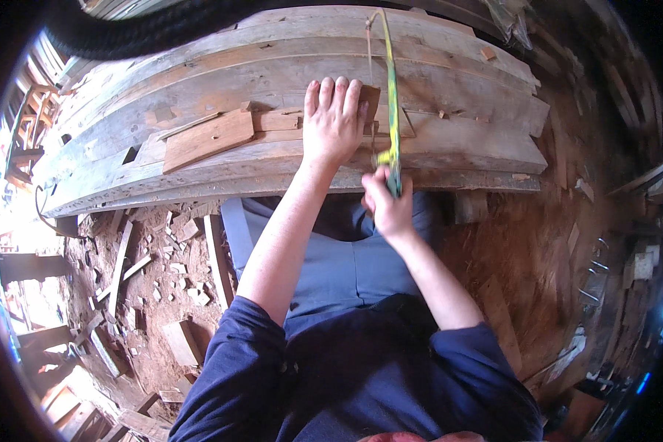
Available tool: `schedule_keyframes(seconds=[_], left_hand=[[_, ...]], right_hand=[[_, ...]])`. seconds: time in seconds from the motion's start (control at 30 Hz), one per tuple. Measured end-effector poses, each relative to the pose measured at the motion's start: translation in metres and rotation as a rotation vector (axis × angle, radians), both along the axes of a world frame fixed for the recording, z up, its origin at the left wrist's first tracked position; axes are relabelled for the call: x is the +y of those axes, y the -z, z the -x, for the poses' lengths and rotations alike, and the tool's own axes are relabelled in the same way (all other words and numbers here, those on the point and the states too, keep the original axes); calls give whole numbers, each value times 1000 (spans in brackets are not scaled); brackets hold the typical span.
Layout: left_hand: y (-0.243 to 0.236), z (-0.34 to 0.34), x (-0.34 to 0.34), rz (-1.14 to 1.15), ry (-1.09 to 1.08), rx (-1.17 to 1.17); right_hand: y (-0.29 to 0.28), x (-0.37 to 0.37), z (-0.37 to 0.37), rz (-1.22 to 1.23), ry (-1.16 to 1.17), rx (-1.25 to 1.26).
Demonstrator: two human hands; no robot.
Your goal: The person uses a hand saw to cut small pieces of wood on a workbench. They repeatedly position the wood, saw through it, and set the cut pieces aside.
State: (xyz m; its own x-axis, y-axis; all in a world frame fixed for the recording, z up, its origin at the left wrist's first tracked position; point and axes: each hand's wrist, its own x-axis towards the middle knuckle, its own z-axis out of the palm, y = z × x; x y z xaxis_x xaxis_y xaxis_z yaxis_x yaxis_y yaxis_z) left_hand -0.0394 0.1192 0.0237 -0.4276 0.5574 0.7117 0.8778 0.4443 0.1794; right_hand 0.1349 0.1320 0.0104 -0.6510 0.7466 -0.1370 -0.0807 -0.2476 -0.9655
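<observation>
My left hand [333, 121] presses down on a small brown wooden block [372, 102], its fingers over the top and the thumb along the right side. Just right of the block is a bow saw [392, 88] with a yellow-green frame, pointing away from me. My right hand [388, 200] is closed round the saw's near end, by the plank edge. The thin blade runs left of the frame, close to the block; where it meets the wood is hard to make out. A flat reddish-brown board [210, 140] lies left of my left hand.
Thick weathered planks [272, 72] form the work surface across my lap. A small offcut [488, 53] rests at the far right. Wood scraps [177, 269] and narrow strips litter the dirt floor on the left. A dark curved cable-like thing [147, 33] crosses the upper left.
</observation>
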Motion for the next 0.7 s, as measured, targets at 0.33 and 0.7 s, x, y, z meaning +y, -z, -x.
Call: schedule_keyframes(seconds=[0.33,0.7], left_hand=[[4,-2,-1,-20,2,32],[5,-1,-2,-46,-6,79]], right_hand=[[-10,27,13,99,-93,234],[1,29,6,51,-72,209]])
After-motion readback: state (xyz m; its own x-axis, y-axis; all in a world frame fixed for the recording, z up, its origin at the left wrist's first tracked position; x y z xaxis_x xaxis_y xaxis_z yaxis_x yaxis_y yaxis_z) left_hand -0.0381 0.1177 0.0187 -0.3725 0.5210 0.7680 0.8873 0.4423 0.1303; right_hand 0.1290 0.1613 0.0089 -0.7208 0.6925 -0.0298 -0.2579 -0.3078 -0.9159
